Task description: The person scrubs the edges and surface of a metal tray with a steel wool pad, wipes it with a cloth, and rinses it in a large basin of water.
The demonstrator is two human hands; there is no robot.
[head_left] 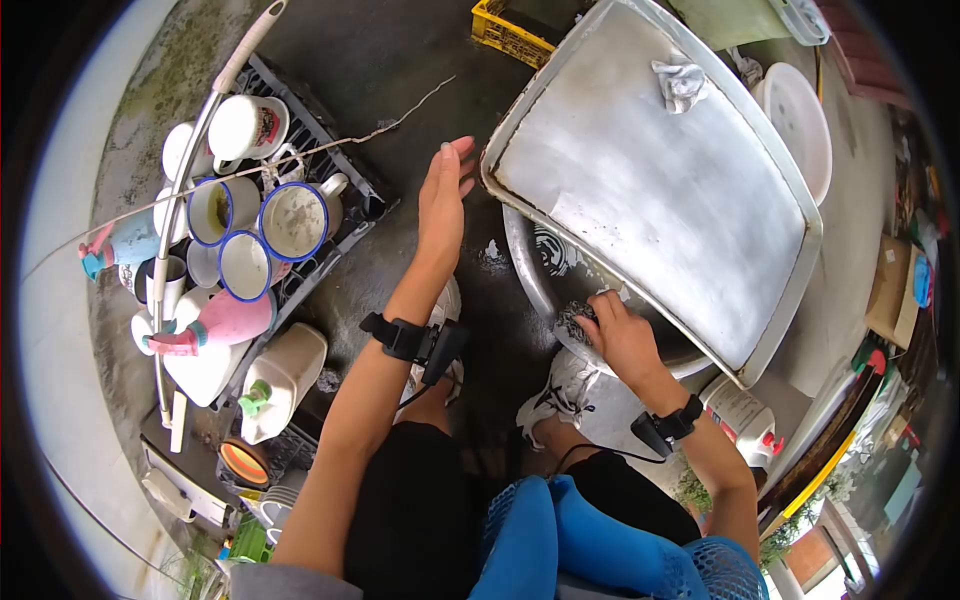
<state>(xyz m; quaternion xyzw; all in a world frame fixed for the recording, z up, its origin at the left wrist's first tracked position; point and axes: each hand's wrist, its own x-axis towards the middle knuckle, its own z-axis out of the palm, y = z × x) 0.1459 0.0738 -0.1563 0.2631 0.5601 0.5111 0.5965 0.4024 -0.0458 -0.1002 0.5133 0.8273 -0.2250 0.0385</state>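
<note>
A large metal baking tray (680, 190) lies tilted across a round metal basin (522, 250) that holds water. In my right hand (625, 340), closed over the basin's rim below the tray's near edge, is a dark steel wool scrubber (577, 322). My left hand (442, 205) is raised left of the tray, fingers stretched out and holding nothing. On the tray's upper part sits a crumpled grey-white rag (680, 86).
At left, a black crate (345, 235) bears several enamel mugs (294, 222), a pink spray bottle (225, 322) and a long pole (205, 125). A white jug (290, 385) stands nearer. Another bottle (738, 410) is at right, a yellow crate (510, 35) at the back.
</note>
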